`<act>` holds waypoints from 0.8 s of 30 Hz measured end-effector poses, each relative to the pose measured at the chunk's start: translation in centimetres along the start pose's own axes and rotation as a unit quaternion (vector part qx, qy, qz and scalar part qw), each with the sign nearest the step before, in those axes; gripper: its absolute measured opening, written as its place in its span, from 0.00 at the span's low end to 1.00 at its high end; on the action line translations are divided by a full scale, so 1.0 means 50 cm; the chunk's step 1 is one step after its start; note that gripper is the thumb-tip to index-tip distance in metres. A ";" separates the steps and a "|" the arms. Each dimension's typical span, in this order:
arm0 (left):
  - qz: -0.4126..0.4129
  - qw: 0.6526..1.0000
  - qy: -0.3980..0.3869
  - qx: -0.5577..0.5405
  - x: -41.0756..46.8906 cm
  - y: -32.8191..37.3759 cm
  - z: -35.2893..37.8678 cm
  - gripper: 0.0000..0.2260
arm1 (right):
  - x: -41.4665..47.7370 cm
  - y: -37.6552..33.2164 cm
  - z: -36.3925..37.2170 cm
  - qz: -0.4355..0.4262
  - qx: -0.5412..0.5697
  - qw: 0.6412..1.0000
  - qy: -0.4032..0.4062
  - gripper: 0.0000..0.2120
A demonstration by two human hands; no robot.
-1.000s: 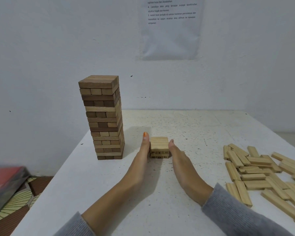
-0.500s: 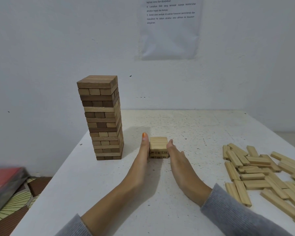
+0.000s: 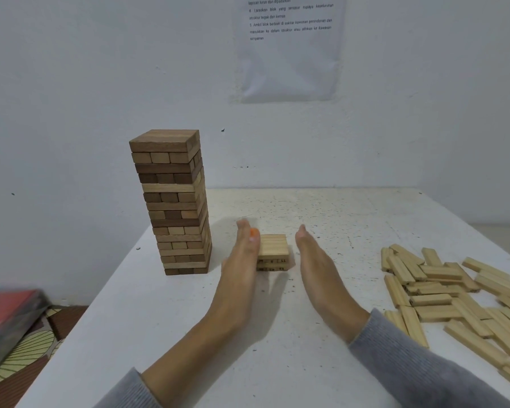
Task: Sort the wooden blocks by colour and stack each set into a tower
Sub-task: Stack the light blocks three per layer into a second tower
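A tall tower of dark and mid-brown wooden blocks [image 3: 174, 207] stands at the table's left side. To its right sits a short stack of pale blocks [image 3: 273, 251], about three layers high. My left hand [image 3: 242, 260] stands on edge with straight fingers against the stack's left side. On the other side my right hand [image 3: 315, 260] is also flat and upright, a small gap away from the stack. Several loose pale blocks [image 3: 454, 293] lie in a heap at the right.
The white table [image 3: 277, 363] ends close behind the brown tower at a white wall. A sheet of printed paper [image 3: 289, 45] hangs on the wall. A red-topped box [image 3: 6, 316] and a patterned mat lie on the floor at the left.
My right hand has moved off the pale stack to the right, opening a gap. My left hand has shifted slightly and stays beside the stack.
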State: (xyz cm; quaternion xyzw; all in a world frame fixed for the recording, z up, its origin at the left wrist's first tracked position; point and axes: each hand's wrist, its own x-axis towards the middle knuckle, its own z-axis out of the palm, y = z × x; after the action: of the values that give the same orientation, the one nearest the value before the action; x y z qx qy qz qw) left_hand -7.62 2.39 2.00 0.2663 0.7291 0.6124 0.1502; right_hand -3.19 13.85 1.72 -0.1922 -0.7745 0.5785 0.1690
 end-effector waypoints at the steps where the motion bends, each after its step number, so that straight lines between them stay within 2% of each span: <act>1: 0.041 0.997 0.034 0.053 -0.001 -0.002 0.002 0.31 | -0.004 -0.012 -0.011 -0.020 0.001 1.000 0.015 0.25; 3: 0.120 0.983 0.074 0.113 0.001 -0.002 0.009 0.25 | -0.017 -0.034 -0.041 -0.061 0.003 0.997 0.046 0.22; 5: 0.174 0.974 0.087 0.113 -0.001 0.002 0.022 0.21 | -0.037 -0.043 -0.071 -0.098 0.003 0.993 0.069 0.18; 10: 0.237 0.964 0.020 0.117 -0.014 0.020 0.104 0.16 | -0.103 -0.015 -0.135 -0.142 -0.012 0.983 0.119 0.14; 18: 0.233 0.961 -0.048 0.143 -0.036 0.057 0.244 0.14 | -0.173 0.046 -0.264 -0.113 -0.014 0.969 0.219 0.13; 22: 0.195 0.958 -0.042 0.205 -0.044 0.058 0.282 0.11 | -0.196 0.080 -0.312 -0.081 -0.155 0.954 0.245 0.10; 24: 0.170 0.940 -0.040 0.293 -0.045 0.055 0.294 0.14 | -0.206 0.098 -0.329 -0.067 -0.279 0.924 0.254 0.05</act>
State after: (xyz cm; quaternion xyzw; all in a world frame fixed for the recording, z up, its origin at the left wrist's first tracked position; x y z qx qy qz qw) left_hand 2.76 13.36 1.42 0.4426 0.8136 0.3769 -0.0115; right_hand 14.21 23.70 1.09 -0.3193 -0.8468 0.2583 0.3379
